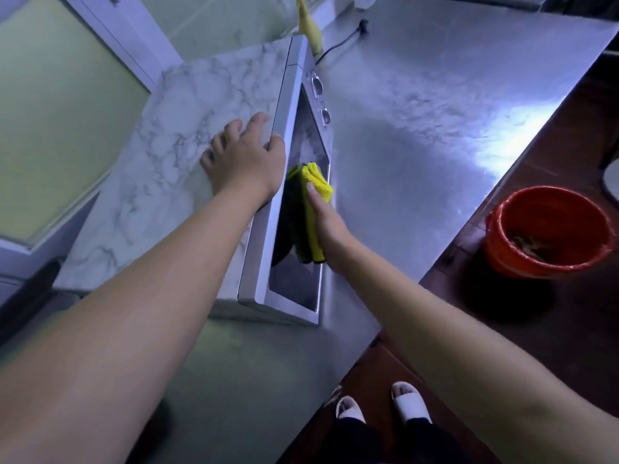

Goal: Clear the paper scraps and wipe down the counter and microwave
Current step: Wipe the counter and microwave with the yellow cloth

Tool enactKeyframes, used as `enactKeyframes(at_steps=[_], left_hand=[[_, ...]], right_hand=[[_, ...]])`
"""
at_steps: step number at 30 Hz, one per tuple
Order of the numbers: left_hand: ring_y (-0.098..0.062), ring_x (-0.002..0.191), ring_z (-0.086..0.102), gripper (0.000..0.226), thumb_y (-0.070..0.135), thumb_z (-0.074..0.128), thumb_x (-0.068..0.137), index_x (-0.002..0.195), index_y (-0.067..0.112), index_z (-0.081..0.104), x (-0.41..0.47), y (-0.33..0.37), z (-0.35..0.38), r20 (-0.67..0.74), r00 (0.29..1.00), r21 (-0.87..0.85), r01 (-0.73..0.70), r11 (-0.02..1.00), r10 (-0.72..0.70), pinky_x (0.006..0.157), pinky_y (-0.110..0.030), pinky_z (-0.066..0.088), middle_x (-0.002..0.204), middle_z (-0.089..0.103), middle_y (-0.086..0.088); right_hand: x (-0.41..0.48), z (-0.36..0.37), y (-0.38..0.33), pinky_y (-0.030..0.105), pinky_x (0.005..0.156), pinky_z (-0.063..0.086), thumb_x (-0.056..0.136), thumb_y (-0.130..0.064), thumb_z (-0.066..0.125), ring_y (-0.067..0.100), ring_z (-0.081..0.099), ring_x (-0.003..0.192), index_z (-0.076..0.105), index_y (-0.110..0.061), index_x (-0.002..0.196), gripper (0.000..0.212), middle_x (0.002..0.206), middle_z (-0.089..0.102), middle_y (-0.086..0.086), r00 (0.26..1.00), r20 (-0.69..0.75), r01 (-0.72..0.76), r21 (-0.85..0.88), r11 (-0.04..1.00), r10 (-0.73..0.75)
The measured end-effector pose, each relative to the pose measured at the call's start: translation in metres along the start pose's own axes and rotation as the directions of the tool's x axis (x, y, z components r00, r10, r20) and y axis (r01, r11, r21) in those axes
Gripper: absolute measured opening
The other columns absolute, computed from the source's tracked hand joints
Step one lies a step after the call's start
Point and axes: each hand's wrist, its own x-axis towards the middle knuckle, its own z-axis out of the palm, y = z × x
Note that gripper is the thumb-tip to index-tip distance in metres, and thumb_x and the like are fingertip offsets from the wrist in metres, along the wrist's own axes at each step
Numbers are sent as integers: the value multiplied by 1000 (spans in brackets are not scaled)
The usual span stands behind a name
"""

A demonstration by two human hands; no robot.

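Brushed steel counter [418, 135] carries the microwave [174, 139] along its left edge, marble-patterned top facing up. The left hand [246, 159] rests on that top with fingers spread and thumb hooked over the front rim, while the right hand [330, 229] grips a folded yellow cloth [318, 179] against the door glass. Beyond the counter's right edge, a red bucket [495, 249] sits on the dark floor.

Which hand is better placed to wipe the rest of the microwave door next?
Right. The right hand holds the yellow cloth against the microwave door. The left hand rests on the microwave top with no cloth.
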Motion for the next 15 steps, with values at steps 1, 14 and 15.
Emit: enactKeyframes(at_steps=[1,14,15], left_hand=[[-25,139,30,46,49,33,92,137,47,43,0,0,1,-3,1000,1,-1,1000,1,113,-45,17,151,36,3],[-31,136,30,50,42,29,92,140,34,41,-6,1,-5,40,998,7,-45,999,45,113,-53,20,150,36,-7],[-32,136,30,50,41,28,92,139,33,42,-6,1,-5,46,998,7,-48,999,48,112,-55,20,150,36,-8]], right_hand=[[0,11,5,40,124,19,105,-39,43,8,28,147,23,-29,158,58,158,30,-15,999,-45,27,-65,998,-30],[-150,-29,30,51,111,41,74,-57,63,36,61,123,72,-14,118,62,123,70,16,874,-3,-474,206,856,485],[-155,-36,29,54,108,44,69,-57,67,40,63,118,75,-10,113,65,117,72,19,865,-99,-461,233,857,492]])
